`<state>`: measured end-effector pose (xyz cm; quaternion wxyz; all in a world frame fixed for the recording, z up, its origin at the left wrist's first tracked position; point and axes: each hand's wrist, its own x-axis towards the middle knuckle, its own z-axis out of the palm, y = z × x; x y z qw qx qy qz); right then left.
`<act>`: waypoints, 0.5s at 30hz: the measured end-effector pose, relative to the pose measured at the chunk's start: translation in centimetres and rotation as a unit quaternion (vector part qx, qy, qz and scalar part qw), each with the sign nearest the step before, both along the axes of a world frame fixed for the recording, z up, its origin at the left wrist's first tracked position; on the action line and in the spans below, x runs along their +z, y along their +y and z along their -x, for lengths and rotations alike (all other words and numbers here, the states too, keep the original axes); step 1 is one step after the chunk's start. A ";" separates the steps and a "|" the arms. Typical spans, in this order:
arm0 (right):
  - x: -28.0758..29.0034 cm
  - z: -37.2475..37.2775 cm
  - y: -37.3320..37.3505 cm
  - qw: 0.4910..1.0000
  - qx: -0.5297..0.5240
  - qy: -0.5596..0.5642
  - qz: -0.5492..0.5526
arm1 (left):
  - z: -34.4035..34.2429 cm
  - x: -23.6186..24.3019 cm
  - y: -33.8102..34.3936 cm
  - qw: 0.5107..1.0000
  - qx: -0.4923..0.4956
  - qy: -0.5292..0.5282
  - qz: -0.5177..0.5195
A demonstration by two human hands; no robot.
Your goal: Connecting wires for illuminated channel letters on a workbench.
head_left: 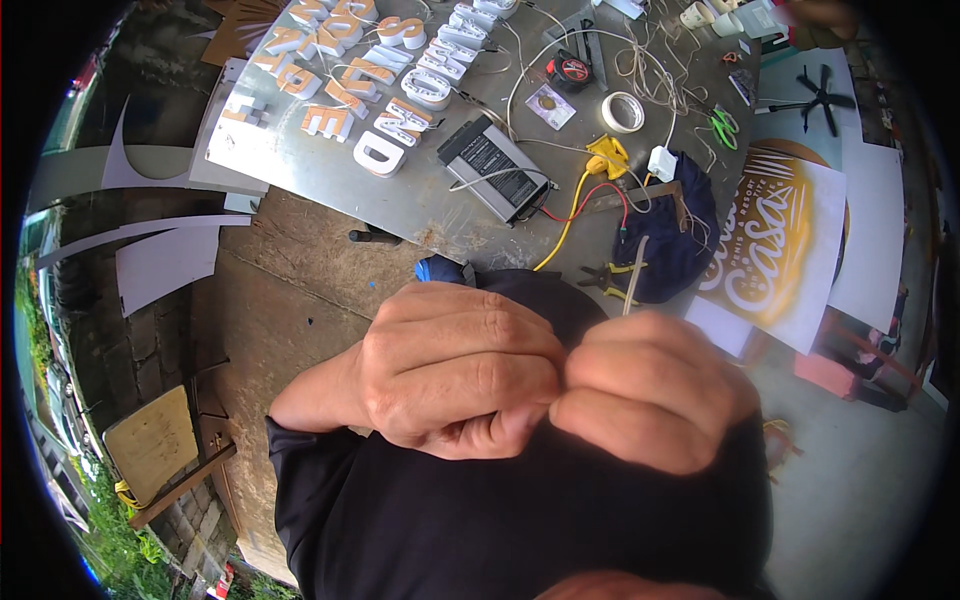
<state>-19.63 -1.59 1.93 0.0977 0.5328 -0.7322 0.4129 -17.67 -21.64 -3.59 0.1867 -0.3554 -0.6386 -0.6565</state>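
In front of my dark shirt, my left hand [460,370] and my right hand [650,390] meet, knuckles almost touching. Both are closed in a pinch with the fingers curled inward. A thin whitish cable [635,272] sticks up from behind my right hand, seemingly held in it. What lies between the fingertips is hidden by the fingers. Just past my hands are yellow-handled pliers [606,282] and a dark blue cloth [680,235] at the table's near edge.
On the metal table [285,165] lie rows of channel letters [385,145], a power supply [495,170] with red and yellow wires, a yellow connector [607,157], a tape roll [623,112], a tape measure [568,70] and green-handled scissors [722,126]. A printed sign panel [790,250] stands right.
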 end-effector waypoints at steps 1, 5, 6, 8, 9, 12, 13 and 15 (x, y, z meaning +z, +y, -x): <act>0.2 0.0 0.1 1.000 0.003 0.004 -0.009 | -0.1 0.1 0.0 1.000 -0.018 -0.013 -0.010; 0.2 0.1 0.1 0.999 -0.005 0.042 -0.031 | -0.2 0.1 0.1 0.998 -0.041 -0.038 -0.003; 0.3 0.2 0.1 0.999 -0.006 0.043 -0.030 | -0.2 0.0 0.1 0.997 -0.048 -0.055 -0.005; 0.4 0.3 -0.1 0.995 -0.010 0.076 -0.064 | -0.4 -0.4 0.1 0.996 -0.054 -0.073 -0.008; 0.4 0.4 -0.1 0.995 -0.009 0.076 -0.064 | -0.4 -0.6 0.0 0.994 -0.055 -0.090 -0.008; -0.2 0.9 -0.1 0.990 -0.012 0.102 -0.096 | -0.2 -1.2 -0.2 0.991 -0.056 -0.120 -0.005; -0.7 1.2 -0.1 0.993 -0.006 0.093 -0.076 | 0.0 -1.4 -0.2 0.990 -0.055 -0.132 -0.003; -1.3 1.3 0.0 0.995 0.002 0.084 -0.055 | 0.0 -1.7 0.0 0.991 -0.042 -0.122 -0.020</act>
